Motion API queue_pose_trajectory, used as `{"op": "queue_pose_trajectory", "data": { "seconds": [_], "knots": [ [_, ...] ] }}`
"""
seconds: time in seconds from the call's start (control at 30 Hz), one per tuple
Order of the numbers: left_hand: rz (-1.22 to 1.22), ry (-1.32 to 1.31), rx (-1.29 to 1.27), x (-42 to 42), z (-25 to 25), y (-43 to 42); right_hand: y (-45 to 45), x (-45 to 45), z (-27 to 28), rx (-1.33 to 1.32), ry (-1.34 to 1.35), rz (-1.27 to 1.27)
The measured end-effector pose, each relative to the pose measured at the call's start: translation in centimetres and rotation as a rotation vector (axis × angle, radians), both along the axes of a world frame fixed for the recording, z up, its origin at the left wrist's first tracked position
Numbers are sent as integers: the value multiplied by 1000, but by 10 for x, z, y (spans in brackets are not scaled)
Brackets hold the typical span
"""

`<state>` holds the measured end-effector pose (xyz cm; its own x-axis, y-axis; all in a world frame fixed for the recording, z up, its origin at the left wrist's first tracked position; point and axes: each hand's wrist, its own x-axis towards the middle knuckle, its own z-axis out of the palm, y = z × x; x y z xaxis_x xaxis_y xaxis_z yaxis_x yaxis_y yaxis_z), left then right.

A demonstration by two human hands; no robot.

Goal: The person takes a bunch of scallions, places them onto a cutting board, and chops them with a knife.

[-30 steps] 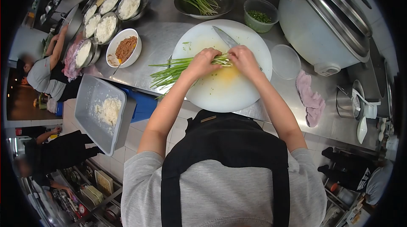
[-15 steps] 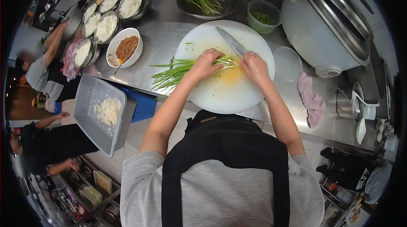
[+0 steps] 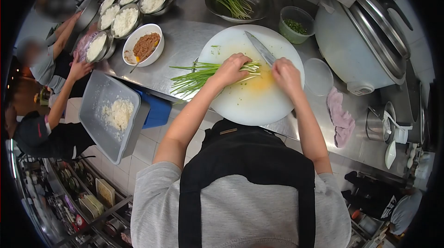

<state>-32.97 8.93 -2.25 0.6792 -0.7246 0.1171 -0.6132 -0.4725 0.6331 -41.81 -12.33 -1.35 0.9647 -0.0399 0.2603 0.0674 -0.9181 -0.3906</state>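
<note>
1. Several metal bowls of white rice (image 3: 125, 22) stood at the far left of the steel counter (image 3: 185, 40); a co-worker's hand (image 3: 81, 68) was at the nearest one.
2. Nearer, a grey plastic tub (image 3: 91, 119) held loose rice (image 3: 118, 114).
3. To its right and farther off, a white bowl (image 3: 161, 52) held brown minced food (image 3: 146, 46) and a spoon.
4. The scallions (image 3: 196, 77) lay across the left part of the round white cutting board (image 3: 240, 105), their green ends past its left edge.
5. The left hand (image 3: 232, 69) was curled narrowly over the bunch near its pale ends.
6. Beyond the board, a metal mixing bowl (image 3: 262, 5) held more long green stalks (image 3: 231, 0).
7. The right hand (image 3: 286, 76) was closed around the handle of the knife (image 3: 260, 48), its blade slanting far and left over the board.
8. Right of the board were a plastic tub of chopped greens (image 3: 296, 27), a clear round lid (image 3: 319, 77) and a pink cloth (image 3: 341, 117), with a large rice cooker (image 3: 354, 46) at the far right.
</note>
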Motion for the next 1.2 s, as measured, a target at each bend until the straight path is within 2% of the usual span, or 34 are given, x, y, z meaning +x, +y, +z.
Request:
{"op": "queue_pose_trajectory", "data": {
  "seconds": [0.1,0.27,0.6,0.77,0.9,1.0,1.1,1.17,1.2],
  "knots": [
    [-10,-9,-7,0,-4,0,-24,-11,26,145,25,26],
    [-30,-59,-50,-5,5,1,-30,-22,58,243,-14,43],
    [24,-173,-12,-23,15,8,5,34,62,389,-100,95],
    [48,-226,-76,-44,12,31,48,101,29,320,-177,218],
    [133,-228,-121,-56,19,55,84,144,7,290,-64,326],
    [185,-224,-112,-55,20,75,101,155,6,129,153,322],
    [202,-197,-103,-54,18,89,83,180,-36,58,51,390],
    [232,-183,-98,-49,22,91,64,176,-12,55,33,397],
    [226,-166,-104,-45,24,89,56,167,5,72,128,382]
  ]
}}
